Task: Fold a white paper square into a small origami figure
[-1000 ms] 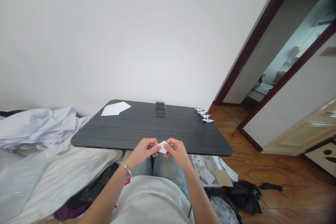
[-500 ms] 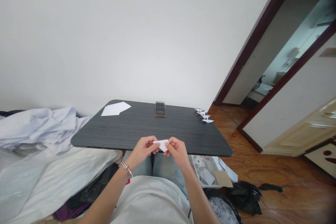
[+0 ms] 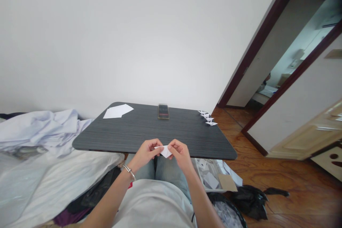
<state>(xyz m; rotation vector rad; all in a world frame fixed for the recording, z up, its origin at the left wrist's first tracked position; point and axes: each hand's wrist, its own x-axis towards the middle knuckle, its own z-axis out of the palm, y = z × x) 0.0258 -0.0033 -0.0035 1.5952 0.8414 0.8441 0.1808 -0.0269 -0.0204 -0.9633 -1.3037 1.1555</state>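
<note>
A small folded white paper (image 3: 166,152) is held between my two hands, just over the near edge of the dark table (image 3: 128,131). My left hand (image 3: 146,152), with a silver bracelet at the wrist, pinches its left side between thumb and fingers. On the opposite side, my right hand (image 3: 181,152) grips the right corner the same way. The paper comes to a point at the bottom. At the table's right edge stand several folded white paper figures (image 3: 208,118) in a row. Flat white paper sheets (image 3: 117,110) lie at the far left.
A phone (image 3: 163,111) lies at the back middle of the table. Below right are a white box of papers (image 3: 211,180), a black-lined bin of paper scraps (image 3: 227,213) and a black bag (image 3: 249,199). White cloth (image 3: 45,128) is piled at the left.
The folded paper has shifted slightly and now shows a narrower shape with its point downward. My hands stay almost in place, both still pinching it.
</note>
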